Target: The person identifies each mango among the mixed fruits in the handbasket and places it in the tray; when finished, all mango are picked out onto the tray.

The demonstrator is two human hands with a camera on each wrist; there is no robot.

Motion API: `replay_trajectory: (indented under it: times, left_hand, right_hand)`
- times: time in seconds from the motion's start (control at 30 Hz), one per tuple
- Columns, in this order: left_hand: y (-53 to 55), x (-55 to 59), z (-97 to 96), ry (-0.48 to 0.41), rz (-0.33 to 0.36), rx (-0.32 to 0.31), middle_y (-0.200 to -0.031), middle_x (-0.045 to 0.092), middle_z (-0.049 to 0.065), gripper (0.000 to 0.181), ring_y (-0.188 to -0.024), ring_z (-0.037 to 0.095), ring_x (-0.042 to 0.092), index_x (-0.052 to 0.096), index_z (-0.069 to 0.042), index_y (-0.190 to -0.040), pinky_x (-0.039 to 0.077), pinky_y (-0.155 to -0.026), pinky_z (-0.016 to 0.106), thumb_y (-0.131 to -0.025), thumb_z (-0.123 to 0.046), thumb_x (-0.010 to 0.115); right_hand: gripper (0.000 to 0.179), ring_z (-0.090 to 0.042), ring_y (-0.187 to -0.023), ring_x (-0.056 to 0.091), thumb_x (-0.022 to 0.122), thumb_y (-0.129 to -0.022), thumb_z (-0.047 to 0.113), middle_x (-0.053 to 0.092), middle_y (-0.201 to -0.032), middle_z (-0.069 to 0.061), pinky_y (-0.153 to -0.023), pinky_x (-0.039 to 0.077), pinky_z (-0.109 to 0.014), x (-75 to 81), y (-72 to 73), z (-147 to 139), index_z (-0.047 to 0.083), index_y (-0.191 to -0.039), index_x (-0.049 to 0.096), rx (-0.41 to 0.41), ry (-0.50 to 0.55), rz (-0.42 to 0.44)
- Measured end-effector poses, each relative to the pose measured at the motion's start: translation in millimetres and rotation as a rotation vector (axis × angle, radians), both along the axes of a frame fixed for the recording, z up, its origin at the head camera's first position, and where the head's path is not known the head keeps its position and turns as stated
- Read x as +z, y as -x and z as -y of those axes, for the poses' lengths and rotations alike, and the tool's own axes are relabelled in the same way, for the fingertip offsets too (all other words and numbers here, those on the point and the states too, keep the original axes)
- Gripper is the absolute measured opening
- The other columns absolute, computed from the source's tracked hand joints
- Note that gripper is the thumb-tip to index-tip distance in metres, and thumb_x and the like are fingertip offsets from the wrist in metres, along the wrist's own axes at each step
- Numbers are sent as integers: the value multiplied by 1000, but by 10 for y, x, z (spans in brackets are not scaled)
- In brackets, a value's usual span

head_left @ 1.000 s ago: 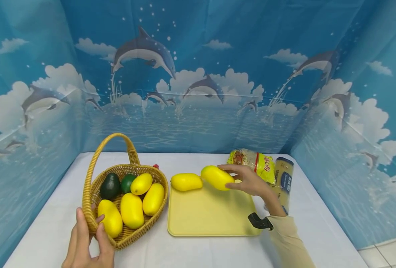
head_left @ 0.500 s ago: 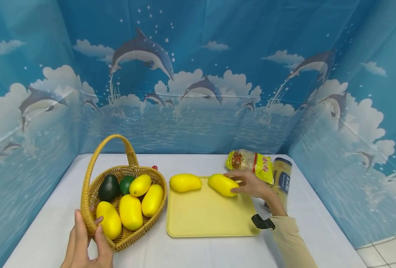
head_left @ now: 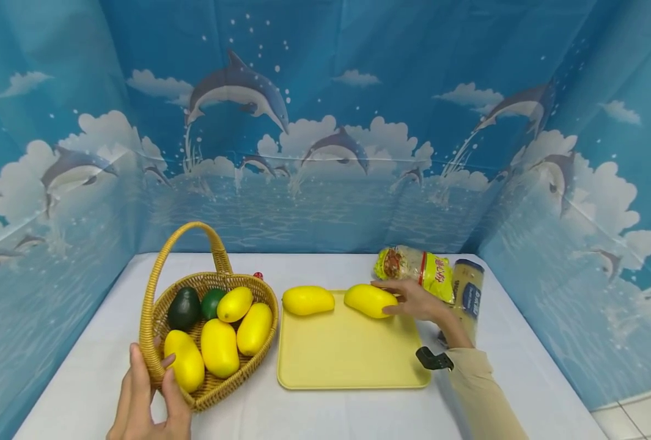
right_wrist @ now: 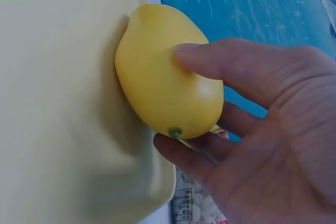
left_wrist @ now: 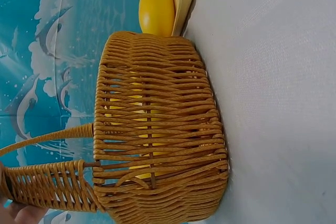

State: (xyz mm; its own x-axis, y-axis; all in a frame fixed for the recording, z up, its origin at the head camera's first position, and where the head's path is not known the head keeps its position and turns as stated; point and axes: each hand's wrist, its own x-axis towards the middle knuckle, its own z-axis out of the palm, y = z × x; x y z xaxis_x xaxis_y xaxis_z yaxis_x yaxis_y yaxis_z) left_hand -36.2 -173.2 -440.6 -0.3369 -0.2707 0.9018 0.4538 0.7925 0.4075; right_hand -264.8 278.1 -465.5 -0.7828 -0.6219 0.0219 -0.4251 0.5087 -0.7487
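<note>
My right hand (head_left: 419, 300) holds a yellow mango (head_left: 366, 300) at the tray's back right; its thumb lies on one side and its fingers curl round the other in the right wrist view. A second mango (head_left: 307, 300) rests at the back left of the yellow tray (head_left: 353, 360). On the left, my left hand (head_left: 135, 409) grips the wicker basket (left_wrist: 157, 103) where the handle (head_left: 148, 305) meets the near rim. Inside lie several yellow mangoes (head_left: 219, 348), a smaller lemon (head_left: 235, 304), a dark avocado (head_left: 184, 309) and a partly hidden green fruit (head_left: 211, 304).
Behind the tray's right corner lies a yellow-and-clear food bag (head_left: 435, 275). A long package with a blue label (head_left: 470, 299) lies beside it, partly behind the right forearm. A small red thing (head_left: 258, 275) shows behind the basket. A dolphin-print curtain (head_left: 325, 201) encloses the white table (head_left: 347, 415).
My right hand has moved the mango rightward and down onto the tray, away from the other mango. It has turned slightly over the last half second. The left hand stays on the basket.
</note>
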Motion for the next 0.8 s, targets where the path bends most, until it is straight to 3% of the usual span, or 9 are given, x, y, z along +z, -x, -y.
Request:
replay_trajectory:
  times: [0.3,0.5,0.8]
  left_hand:
    - [-9,-10,9,10,8,-7,-125,69,38,62,-117,-12,59,46,19,-151,44,-97,-1,-113,-29,56]
    - [-16,-27,5,0,26,-14,-127,69,37,64,-119,-12,59,45,18,-152,44,-98,0,-113,-30,56]
    - [0,17,-18,-44,71,31,-129,67,38,64,-122,-13,57,47,13,-154,44,-97,0,-114,-37,53]
  right_hand:
    - [63,-52,-139,54,82,-96,7,56,-155,-27,-116,46,-70,-17,-2,45,-4,-153,57,-92,-9,-18]
    - [65,-53,-136,55,83,-95,7,57,-154,-29,-114,47,-71,0,-4,40,-8,-152,56,-94,7,-32]
    - [68,-57,-142,49,82,-95,4,50,-156,-34,-114,47,-70,70,6,43,-9,-154,51,-97,50,-35]
